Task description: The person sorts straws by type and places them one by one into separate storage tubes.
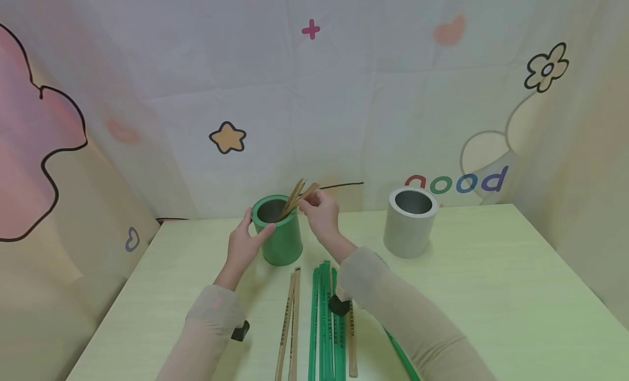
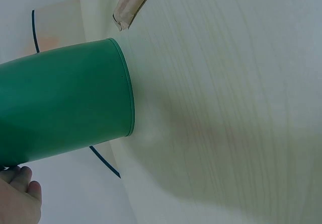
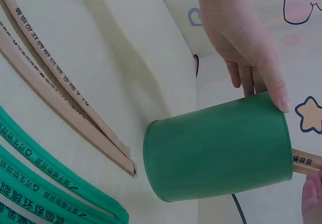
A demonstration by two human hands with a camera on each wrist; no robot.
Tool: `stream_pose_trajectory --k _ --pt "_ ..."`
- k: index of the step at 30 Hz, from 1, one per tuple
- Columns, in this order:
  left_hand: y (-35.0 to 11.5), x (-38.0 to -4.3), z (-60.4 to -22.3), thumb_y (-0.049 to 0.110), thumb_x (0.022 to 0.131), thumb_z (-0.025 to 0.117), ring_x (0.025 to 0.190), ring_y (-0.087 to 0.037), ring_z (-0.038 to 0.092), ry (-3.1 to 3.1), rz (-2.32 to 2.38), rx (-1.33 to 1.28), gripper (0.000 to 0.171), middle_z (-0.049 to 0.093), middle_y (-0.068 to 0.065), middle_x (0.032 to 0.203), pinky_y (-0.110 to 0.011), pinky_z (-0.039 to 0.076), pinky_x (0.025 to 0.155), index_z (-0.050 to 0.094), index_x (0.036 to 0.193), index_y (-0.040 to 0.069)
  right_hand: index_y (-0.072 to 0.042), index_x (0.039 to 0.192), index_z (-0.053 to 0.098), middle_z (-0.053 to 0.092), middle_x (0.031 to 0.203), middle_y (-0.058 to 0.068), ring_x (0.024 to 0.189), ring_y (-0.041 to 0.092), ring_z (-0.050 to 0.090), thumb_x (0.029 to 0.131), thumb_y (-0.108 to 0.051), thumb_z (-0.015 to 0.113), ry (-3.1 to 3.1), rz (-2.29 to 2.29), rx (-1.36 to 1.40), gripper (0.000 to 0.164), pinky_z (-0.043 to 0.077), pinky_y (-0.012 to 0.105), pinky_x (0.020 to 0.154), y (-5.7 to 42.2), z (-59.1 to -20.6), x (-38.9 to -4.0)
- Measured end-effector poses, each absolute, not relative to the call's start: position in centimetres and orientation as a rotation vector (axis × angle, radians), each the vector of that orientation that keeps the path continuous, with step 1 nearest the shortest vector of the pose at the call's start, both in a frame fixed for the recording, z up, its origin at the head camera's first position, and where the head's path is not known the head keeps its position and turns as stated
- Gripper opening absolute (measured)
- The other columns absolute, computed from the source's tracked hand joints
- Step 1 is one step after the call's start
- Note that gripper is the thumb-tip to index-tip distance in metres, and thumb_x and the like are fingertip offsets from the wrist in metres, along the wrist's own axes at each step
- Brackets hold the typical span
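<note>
A green cylindrical container [image 1: 281,242] stands at the back of the table, left of centre. My left hand [image 1: 242,249] grips it near the rim, thumb at the front and fingers round the far left side. Several brown paper-wrapped straws [image 1: 292,200] lean inside, their tops sticking out over the right rim. With its thumb and fingertips my right hand [image 1: 321,213] pinches one brown wrapped straw [image 1: 310,190] at that rim. In the right wrist view, printed characters show on a brown wrapped straw [image 3: 304,159] beside the right fingertips. The straws' lower ends are hidden inside the container.
A white cylindrical container [image 1: 409,233] stands at the back right. Green wrapped straws [image 1: 325,321] lie at the front middle, with brown wrapped straws [image 1: 288,326] to their left. One green straw [image 1: 400,353] lies partly under the right forearm. A patterned curtain [image 1: 334,108] hangs behind the table.
</note>
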State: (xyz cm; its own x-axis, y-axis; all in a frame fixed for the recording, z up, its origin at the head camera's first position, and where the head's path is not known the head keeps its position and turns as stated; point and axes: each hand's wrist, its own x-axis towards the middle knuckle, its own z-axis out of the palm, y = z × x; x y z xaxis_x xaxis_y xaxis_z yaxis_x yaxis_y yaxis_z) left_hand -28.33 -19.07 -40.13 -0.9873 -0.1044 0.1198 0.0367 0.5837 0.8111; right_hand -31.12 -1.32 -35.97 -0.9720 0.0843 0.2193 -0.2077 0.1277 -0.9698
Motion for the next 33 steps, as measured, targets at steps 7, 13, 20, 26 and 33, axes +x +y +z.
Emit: stream_pose_trajectory --k 7,13,20,26,33 --pt "-19.1 -28.3 -40.3 0.059 0.076 0.054 0.133 -0.028 0.022 -2.651 -1.365 0.045 0.092 0.024 -0.009 0.145 -0.047 0.024 0.106 0.012 0.143 0.012 0.001 0.090 0.062 0.063 0.084 0.014 0.076 0.019 0.059 0.081 -0.010 0.062 -2.218 1.922 0.191 0.014 0.049 0.023 0.065 -1.1 -37.2 -30.8" --pt "-19.1 -28.3 -40.4 0.059 0.076 0.054 0.133 -0.028 0.022 -2.648 -1.363 0.043 0.091 0.025 -0.010 0.145 -0.047 0.024 0.106 0.013 0.143 0.012 -0.001 0.098 0.061 0.062 0.092 0.010 0.085 0.019 0.057 0.083 -0.014 0.060 -2.330 1.894 0.182 0.020 0.047 0.025 0.069 -0.2 -38.6 -30.7" --pt "-19.1 -28.2 -40.3 0.060 0.076 0.053 0.134 -0.028 0.021 -2.652 -1.368 0.049 0.092 0.023 -0.009 0.146 -0.047 0.023 0.106 0.012 0.143 0.013 -0.007 0.097 0.061 0.061 0.093 0.008 0.084 0.017 0.056 0.082 -0.016 0.062 -2.422 1.865 0.199 0.018 0.047 0.024 0.068 1.1 -39.7 -30.3" --pt "-19.0 -28.2 -40.3 0.060 0.076 0.054 0.134 -0.028 0.021 -2.651 -1.376 0.052 0.092 0.023 -0.009 0.146 -0.047 0.023 0.106 0.012 0.143 0.013 -0.005 0.099 0.059 0.059 0.089 0.010 0.076 0.019 0.058 0.081 -0.013 0.062 -2.512 1.858 0.201 0.020 0.051 0.025 0.062 2.7 -40.1 -29.6" --pt "-19.1 -28.3 -40.2 0.059 0.076 0.054 0.133 -0.029 0.022 -2.649 -1.364 0.049 0.091 0.024 -0.010 0.145 -0.047 0.024 0.106 0.013 0.143 0.012 -0.002 0.100 0.056 0.060 0.088 0.013 0.068 0.021 0.060 0.079 -0.009 0.063 -2.645 1.812 0.121 0.023 0.052 0.027 0.055 4.3 -41.1 -28.9"
